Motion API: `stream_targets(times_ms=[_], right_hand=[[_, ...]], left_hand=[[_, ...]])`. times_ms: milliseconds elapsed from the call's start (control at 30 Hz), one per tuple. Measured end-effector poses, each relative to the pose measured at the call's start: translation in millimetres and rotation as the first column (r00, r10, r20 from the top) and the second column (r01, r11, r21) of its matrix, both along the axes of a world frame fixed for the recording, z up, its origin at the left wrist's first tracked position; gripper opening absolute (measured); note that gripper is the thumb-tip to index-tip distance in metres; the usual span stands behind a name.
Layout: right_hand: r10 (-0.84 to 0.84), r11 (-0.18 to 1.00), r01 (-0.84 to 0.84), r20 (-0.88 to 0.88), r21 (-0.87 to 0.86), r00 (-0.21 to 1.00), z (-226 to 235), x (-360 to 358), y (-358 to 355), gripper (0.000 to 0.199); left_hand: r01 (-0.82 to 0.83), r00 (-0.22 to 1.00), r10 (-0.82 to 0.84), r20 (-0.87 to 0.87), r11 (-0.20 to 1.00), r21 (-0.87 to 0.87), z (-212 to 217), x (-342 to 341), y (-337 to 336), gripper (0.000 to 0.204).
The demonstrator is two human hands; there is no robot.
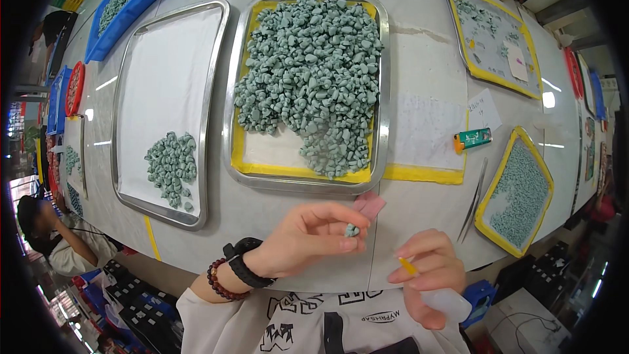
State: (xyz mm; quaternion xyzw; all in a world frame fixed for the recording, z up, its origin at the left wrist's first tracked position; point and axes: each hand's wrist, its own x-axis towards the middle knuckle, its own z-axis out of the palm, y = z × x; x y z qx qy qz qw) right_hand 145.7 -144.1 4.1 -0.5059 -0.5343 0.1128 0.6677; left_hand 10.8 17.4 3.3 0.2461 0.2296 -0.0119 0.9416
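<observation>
Between the thumb and fingers of my left hand is a small grey-green piece with dark marks. My right hand, to its right, pinches a short yellow stick. A whitish translucent thing shows against the lower part of that hand; what it is I cannot tell. Beyond both hands, a metal tray with a yellow-edged liner carries a large heap of like grey-green pieces. On its left, a white-lined metal tray has a smaller pile near its front end.
A pink scrap lies just past my left fingers. Tweezers, a green lighter and a yellow-edged tray of tiny pieces are on the right. Farther off stand another yellow-edged tray and a blue bin. Someone sits at the left.
</observation>
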Motion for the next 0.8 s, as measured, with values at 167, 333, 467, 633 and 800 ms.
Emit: stream_targets(times_ms=[167,333,467,633,800], right_hand=[[0.019,0.995,-0.023,-0.051,-0.092,0.999,-4,-6,8,0.056],[0.012,0.990,-0.014,-0.018,-0.142,1.000,-1,-8,12,0.058],[0.028,0.982,-0.017,0.059,-0.188,0.998,-2,-3,10,0.057],[0.023,0.972,-0.012,0.046,-0.234,0.999,2,-3,10,0.055],[0.009,0.963,0.005,0.053,-0.269,0.999,3,-4,11,0.053]], left_hand=[[0.115,0.993,-0.107,-0.052,0.980,0.161,-6,-6,-7,0.030],[0.115,0.991,-0.130,0.009,0.901,0.418,-2,-6,-14,0.030],[0.111,0.988,-0.150,0.043,0.873,0.476,-4,-7,-15,0.029],[0.098,0.981,-0.180,0.071,0.778,0.621,-6,-7,-14,0.027],[0.084,0.980,-0.185,0.075,0.721,0.688,-8,-7,-15,0.026]])
